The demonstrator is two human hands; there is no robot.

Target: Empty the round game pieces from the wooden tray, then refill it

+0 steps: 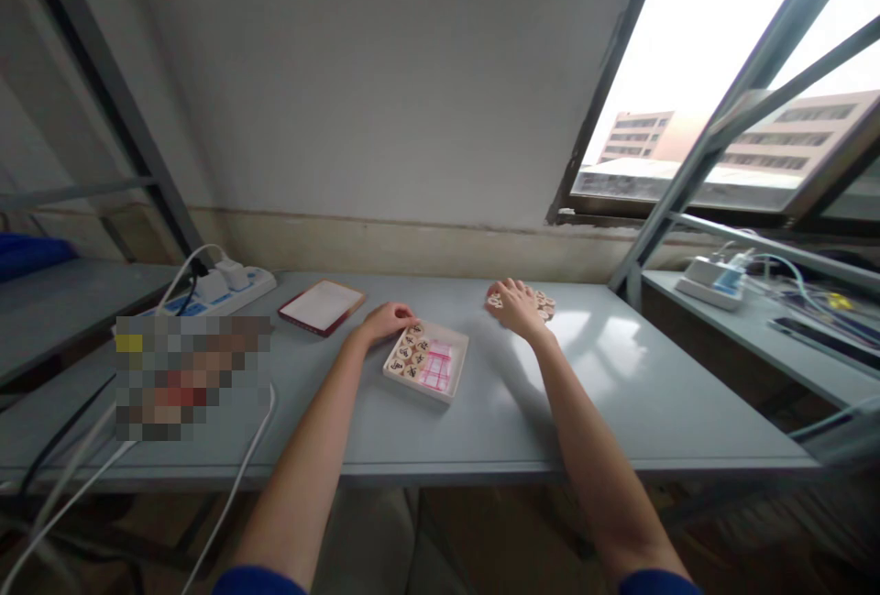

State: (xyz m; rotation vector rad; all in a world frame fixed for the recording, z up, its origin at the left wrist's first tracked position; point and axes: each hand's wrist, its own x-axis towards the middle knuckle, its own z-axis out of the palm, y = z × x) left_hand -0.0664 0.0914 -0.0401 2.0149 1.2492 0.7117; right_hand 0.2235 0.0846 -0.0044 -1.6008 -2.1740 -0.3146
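Reaches with the left hand (pixel 391 320) to the far left corner of the open white box (pixel 454 384), near the middle of the grey table (pixel 481 435); keeps those fingers close together and curled down at the rim; cannot tell about any pinch on a piece. In the box, shows round wooden pieces (pixel 405 354) with dark characters, in about 2 columns along the left side, beside a pink-printed sheet (pixel 436 366). Lays the right hand (pixel 517 306) over a cluster of similar round discs (pixel 545 303), right of the box and well apart from it; has the fingers slightly spread and bent over the cluster. Left of the box, see a red-edged tray (pixel 323 306), white inside; farther left, 1 power strip (pixel 234 292) with plugs; on the right-hand shelf (pixel 790 329), another white power strip (pixel 711 283).
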